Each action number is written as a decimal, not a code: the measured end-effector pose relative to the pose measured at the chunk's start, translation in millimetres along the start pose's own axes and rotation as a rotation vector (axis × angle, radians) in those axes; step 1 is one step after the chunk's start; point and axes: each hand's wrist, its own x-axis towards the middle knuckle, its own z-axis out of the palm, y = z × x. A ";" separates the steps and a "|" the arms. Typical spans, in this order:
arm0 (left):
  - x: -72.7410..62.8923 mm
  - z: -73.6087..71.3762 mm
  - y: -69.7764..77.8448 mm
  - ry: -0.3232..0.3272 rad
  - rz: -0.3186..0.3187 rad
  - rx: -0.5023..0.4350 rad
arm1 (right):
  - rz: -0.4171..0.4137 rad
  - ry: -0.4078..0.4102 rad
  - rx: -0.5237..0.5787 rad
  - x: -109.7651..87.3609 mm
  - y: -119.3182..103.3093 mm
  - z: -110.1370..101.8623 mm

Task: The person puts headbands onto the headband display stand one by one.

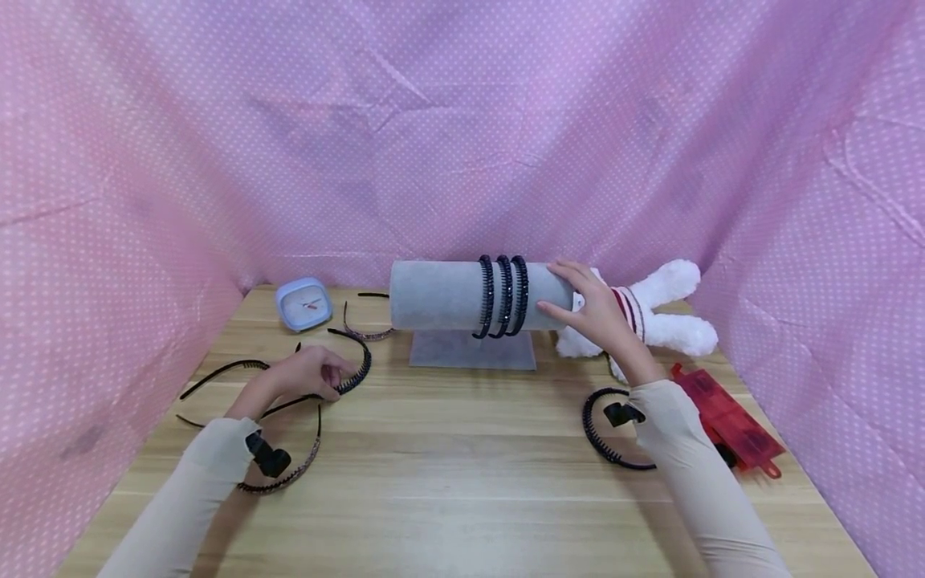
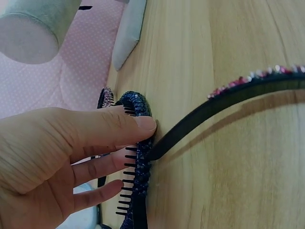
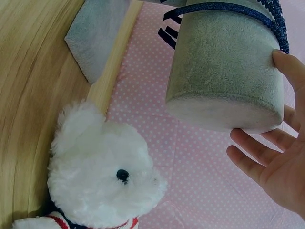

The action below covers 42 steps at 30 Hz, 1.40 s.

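On the left side of the table, my left hand (image 1: 307,374) pinches a dark beaded headband with comb teeth (image 1: 362,368) between thumb and fingers. The left wrist view shows the thumb laid over its beaded band (image 2: 142,179), teeth toward the fingers. My right hand (image 1: 596,315) touches the right end of a grey velvety roll stand (image 1: 437,295), its fingers spread and fairly straight. In the right wrist view the thumb meets the roll's side and fingertips reach its end face (image 3: 224,114). Three dark toothed headbands (image 1: 503,297) sit around the roll.
Several other headbands lie on the left, one with pink stones (image 1: 307,464). A blue clock (image 1: 304,304) stands behind them. To the right are a white plush toy (image 1: 668,333), a red plastic case (image 1: 726,417) and another dark headband (image 1: 594,433). Pink dotted cloth (image 1: 462,160) surrounds the table.
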 end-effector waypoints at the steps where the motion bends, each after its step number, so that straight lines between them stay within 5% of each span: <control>1: -0.4 -0.3 0.6 0.002 0.001 0.000 | 0.002 -0.001 -0.001 -0.1 -0.1 0.0; 25: -9.4 -29.6 36.2 0.312 0.132 -0.042 | 0.008 0.001 0.000 -1.8 -3.7 -1.7; 33: -6.0 -30.9 43.2 0.460 0.097 -0.143 | -0.001 0.012 -0.001 -2.2 -4.3 -1.6; 42: -0.2 -34.3 59.1 0.634 0.145 -0.242 | -0.010 0.020 -0.011 -2.2 -3.2 -1.0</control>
